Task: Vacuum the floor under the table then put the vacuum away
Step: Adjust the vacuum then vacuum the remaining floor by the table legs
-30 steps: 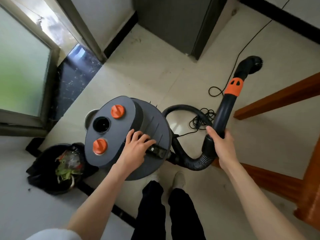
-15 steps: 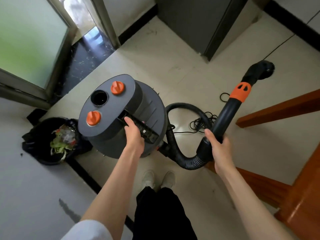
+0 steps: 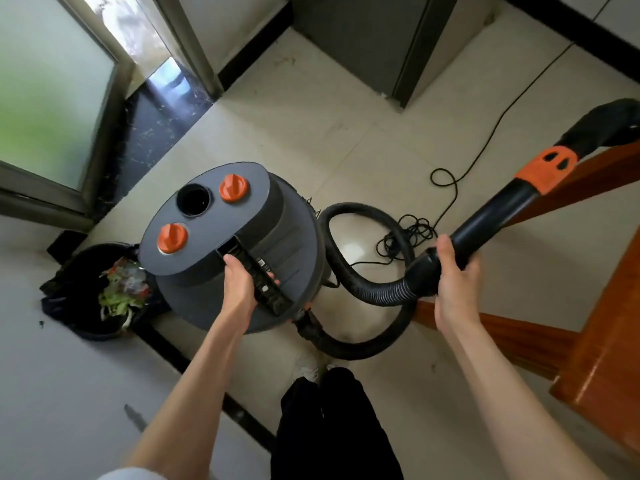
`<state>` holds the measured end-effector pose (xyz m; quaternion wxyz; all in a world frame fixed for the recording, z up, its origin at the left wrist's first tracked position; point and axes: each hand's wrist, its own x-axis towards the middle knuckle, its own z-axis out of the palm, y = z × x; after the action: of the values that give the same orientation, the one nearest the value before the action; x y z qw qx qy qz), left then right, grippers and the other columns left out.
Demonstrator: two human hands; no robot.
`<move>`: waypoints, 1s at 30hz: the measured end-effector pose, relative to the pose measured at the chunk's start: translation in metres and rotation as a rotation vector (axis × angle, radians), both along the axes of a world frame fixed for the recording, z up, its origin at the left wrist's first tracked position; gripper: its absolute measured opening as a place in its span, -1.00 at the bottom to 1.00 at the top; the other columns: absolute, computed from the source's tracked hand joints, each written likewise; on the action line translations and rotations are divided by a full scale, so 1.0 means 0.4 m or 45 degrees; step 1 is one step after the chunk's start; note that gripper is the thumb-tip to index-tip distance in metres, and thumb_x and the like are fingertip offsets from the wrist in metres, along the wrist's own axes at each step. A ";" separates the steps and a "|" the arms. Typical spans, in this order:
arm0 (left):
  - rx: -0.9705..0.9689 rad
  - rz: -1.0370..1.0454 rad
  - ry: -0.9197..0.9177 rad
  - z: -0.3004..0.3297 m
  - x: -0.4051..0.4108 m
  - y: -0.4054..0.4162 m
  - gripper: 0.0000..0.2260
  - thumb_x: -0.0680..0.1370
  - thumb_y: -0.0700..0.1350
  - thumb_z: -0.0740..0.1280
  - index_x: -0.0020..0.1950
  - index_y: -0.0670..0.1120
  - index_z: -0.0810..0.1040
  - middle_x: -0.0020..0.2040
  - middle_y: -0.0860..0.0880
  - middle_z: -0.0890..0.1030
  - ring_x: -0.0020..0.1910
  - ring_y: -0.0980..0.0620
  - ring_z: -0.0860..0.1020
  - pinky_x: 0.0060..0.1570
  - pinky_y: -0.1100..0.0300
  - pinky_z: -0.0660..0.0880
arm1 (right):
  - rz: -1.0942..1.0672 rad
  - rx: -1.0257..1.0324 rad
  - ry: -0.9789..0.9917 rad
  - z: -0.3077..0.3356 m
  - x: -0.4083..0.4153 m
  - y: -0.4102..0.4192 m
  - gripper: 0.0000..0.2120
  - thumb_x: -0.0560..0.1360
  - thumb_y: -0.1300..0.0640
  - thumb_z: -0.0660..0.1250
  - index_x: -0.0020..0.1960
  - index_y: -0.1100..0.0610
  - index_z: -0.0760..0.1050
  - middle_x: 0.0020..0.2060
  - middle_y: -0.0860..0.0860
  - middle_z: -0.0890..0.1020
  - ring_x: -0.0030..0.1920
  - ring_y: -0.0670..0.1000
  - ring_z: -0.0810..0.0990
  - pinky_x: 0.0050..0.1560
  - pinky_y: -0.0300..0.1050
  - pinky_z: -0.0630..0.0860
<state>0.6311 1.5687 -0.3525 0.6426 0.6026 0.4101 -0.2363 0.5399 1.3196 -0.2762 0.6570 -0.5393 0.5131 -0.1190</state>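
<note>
Wand nozzle (image 3: 620,123) cut by right edge

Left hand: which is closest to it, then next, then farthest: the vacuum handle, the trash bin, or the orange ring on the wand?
1. Vacuum handle: gripped by the left hand.
2. Trash bin: on the floor, left of the vacuum.
3. Orange ring: far right, up the wand.

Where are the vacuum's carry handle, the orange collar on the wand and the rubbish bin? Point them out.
carry handle (image 3: 266,289): head view, bare middle of the bar.
orange collar (image 3: 545,169): head view, its top face.
rubbish bin (image 3: 86,327): head view, near rim.
</note>
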 end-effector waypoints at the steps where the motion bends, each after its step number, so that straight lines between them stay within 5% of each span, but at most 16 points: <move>1: 0.012 -0.027 0.021 0.003 -0.007 0.016 -0.47 0.63 0.19 -0.17 0.25 -0.17 0.35 -0.20 -0.20 0.54 -0.33 -0.11 0.54 -0.15 0.02 0.54 | -0.033 -0.004 -0.019 0.003 0.006 0.006 -0.69 0.53 0.03 0.31 0.24 -0.04 0.34 0.20 -0.03 0.52 0.25 0.02 0.50 0.37 0.11 0.35; 8: 0.214 -0.312 0.060 0.010 -0.049 0.132 -0.43 0.62 0.22 -0.18 -0.01 -0.13 0.48 -0.28 -0.23 0.61 -0.27 -0.20 0.59 0.09 -0.17 0.52 | -0.052 0.144 0.037 -0.026 -0.014 0.099 -0.64 0.51 0.04 0.36 0.26 0.08 0.40 0.19 0.07 0.57 0.19 0.08 0.55 0.31 0.16 0.42; 13: 0.231 -0.351 0.047 0.033 -0.048 0.153 -0.47 0.63 0.18 -0.17 0.04 -0.14 0.44 -0.30 -0.22 0.59 -0.31 -0.16 0.57 0.10 -0.20 0.51 | 0.131 0.091 0.099 -0.024 -0.051 0.137 -0.76 0.49 0.04 0.38 0.12 0.03 0.44 0.10 0.06 0.60 0.15 0.08 0.57 0.28 0.13 0.46; 15: 0.278 -0.399 0.041 0.043 -0.049 0.148 -0.46 0.64 0.15 -0.17 0.15 -0.19 0.44 -0.15 -0.26 0.61 -0.17 -0.18 0.59 0.20 -0.19 0.45 | 0.226 0.017 0.096 -0.010 -0.053 0.139 -0.85 0.50 0.02 0.37 0.02 -0.07 0.43 0.02 -0.03 0.59 0.13 0.03 0.57 0.27 0.07 0.47; 16: 0.343 -0.476 0.061 0.046 -0.052 0.146 -0.45 0.65 0.14 -0.17 0.32 -0.21 0.36 0.08 -0.29 0.57 0.04 -0.21 0.56 0.30 -0.16 0.37 | 0.255 -0.003 0.084 -0.002 -0.054 0.141 -0.85 0.50 0.02 0.36 0.02 -0.07 0.42 0.01 -0.05 0.59 0.12 0.01 0.57 0.26 0.05 0.47; 18: 0.530 -0.659 0.062 0.067 -0.064 0.138 -0.48 0.66 0.09 -0.13 0.52 -0.18 0.09 0.46 -0.22 0.27 0.41 -0.18 0.28 0.43 -0.04 0.16 | 0.260 0.009 0.050 0.011 -0.056 0.148 -0.72 0.50 0.00 0.35 0.16 0.01 0.42 0.08 -0.02 0.58 0.16 0.01 0.55 0.28 0.04 0.45; 23: 0.970 -0.670 -0.413 0.145 -0.191 0.084 -0.58 0.61 -0.21 0.14 0.47 -0.18 0.20 0.42 -0.17 0.23 0.39 -0.13 0.25 0.37 0.04 0.22 | 0.273 0.109 0.008 0.055 -0.107 0.161 -0.39 0.40 -0.19 0.32 0.32 0.15 0.39 0.20 0.10 0.55 0.23 0.07 0.52 0.34 0.09 0.40; 26: 0.684 -1.018 -0.604 0.171 -0.329 0.011 -0.57 0.57 -0.31 0.19 0.43 -0.07 0.31 0.34 -0.05 0.35 0.33 -0.02 0.35 0.36 0.08 0.31 | 0.441 0.116 0.007 0.095 -0.179 0.147 -0.30 0.27 -0.30 0.28 0.26 0.13 0.42 0.17 0.09 0.57 0.21 0.06 0.54 0.33 0.11 0.41; 30: 0.176 -1.311 -0.448 0.193 -0.520 -0.105 -0.70 0.65 -0.15 0.08 0.36 -0.04 0.42 0.18 0.06 0.50 0.26 0.11 0.42 0.32 0.17 0.32 | 0.690 0.107 -0.006 0.125 -0.286 0.104 -0.61 0.47 -0.15 0.27 0.14 0.11 0.43 0.07 0.07 0.61 0.15 0.05 0.56 0.27 -0.01 0.45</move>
<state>0.4231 1.5265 -0.2751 0.4617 0.7966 -0.0367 -0.3885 0.4255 1.3611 -0.2263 0.6879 -0.6290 0.3529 0.0811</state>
